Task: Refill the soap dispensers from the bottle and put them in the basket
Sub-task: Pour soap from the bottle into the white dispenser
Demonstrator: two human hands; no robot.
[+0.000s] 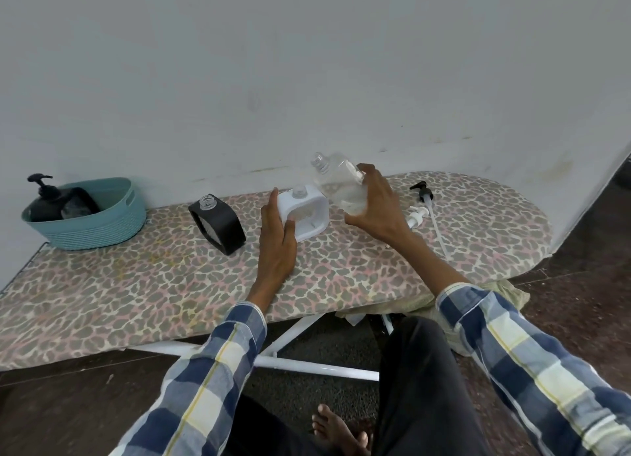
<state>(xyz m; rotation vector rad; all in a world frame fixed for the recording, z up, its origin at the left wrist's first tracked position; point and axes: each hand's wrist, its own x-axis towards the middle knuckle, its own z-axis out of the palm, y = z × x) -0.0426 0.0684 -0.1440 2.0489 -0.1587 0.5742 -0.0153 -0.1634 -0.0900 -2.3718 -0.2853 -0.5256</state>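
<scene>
A white square soap dispenser [312, 213] with an open clear neck stands mid-board; my left hand [276, 237] grips its left side. My right hand [374, 204] holds a clear, uncapped refill bottle [336, 179], tilted with its mouth up-left above the white dispenser. A black dispenser [218, 225] with an open neck stands to the left. The teal basket [112, 227] at far left holds a black pump dispenser [46, 199] and another black dispenser [80, 203].
Two loose pump heads lie right of my right hand: a black one [423, 191] and a white one [418, 215], each with a long tube. The leopard-print ironing board [170, 285] stands against a white wall. My legs and a bare foot are below its front edge.
</scene>
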